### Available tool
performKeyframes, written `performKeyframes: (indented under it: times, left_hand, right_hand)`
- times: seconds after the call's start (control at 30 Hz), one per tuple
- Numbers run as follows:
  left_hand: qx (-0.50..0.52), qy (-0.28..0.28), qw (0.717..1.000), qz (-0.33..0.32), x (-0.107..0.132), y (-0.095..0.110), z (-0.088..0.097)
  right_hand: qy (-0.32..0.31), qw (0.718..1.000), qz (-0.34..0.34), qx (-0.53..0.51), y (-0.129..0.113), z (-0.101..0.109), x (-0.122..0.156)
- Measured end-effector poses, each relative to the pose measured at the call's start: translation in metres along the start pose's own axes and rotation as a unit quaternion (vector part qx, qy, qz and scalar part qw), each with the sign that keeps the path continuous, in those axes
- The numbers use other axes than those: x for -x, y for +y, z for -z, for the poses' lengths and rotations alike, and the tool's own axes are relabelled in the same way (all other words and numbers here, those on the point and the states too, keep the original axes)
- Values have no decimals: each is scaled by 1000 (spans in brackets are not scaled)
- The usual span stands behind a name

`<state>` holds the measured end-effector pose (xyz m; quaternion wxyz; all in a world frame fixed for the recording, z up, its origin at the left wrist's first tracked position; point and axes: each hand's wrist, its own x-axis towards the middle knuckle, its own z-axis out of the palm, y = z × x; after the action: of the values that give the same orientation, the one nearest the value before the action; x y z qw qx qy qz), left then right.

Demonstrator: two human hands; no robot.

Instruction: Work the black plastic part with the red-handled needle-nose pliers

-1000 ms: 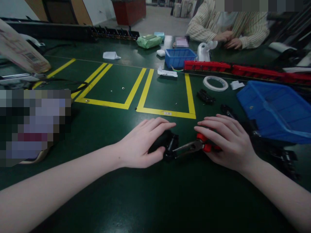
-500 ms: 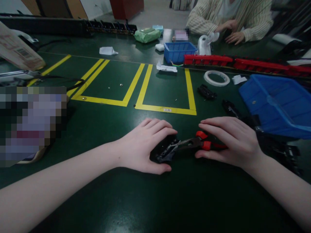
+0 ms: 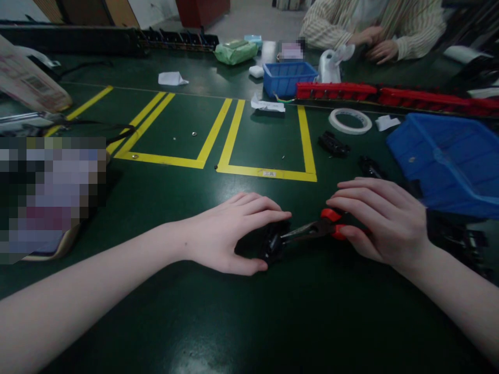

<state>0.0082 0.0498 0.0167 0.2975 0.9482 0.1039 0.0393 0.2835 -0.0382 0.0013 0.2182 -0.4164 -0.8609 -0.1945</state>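
Observation:
My left hand [image 3: 237,234] curves around a small black plastic part [image 3: 273,245] on the green table, with the thumb at its near end and the fingers over its far side. In my right hand [image 3: 390,223] is a pair of long-nose pliers [image 3: 307,228] with red handles, its jaws pointing left. The plier tips meet the black part's right side; whether they grip something there is too small to tell. My palm and fingers partly hide the plier handles.
Several black parts, one of them [image 3: 334,144] beyond my right hand, lie near a blue bin [image 3: 448,161]. A tape roll [image 3: 350,120] and a red strip [image 3: 335,91] are farther back. A phone-like object [image 3: 58,249] is at left. Across the table, a person's hands [image 3: 384,51] rest.
My right hand and the pliers have moved slightly right. The black part has turned between my left fingers, and its outer face looks different. The pliers' handles show less.

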Motion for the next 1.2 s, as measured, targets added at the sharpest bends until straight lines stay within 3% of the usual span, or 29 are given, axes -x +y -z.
performKeyframes:
  times: [0.47, 1.2]
  left_hand:
    - [-46, 49, 998, -14, -2, -4, -10]
    - [-48, 57, 997, -30, -3, -6, -12]
  right_hand:
    - [-3, 999, 33, 11, -7, 0, -6]
    - [-14, 999, 41, 18, -6, 0, -11]
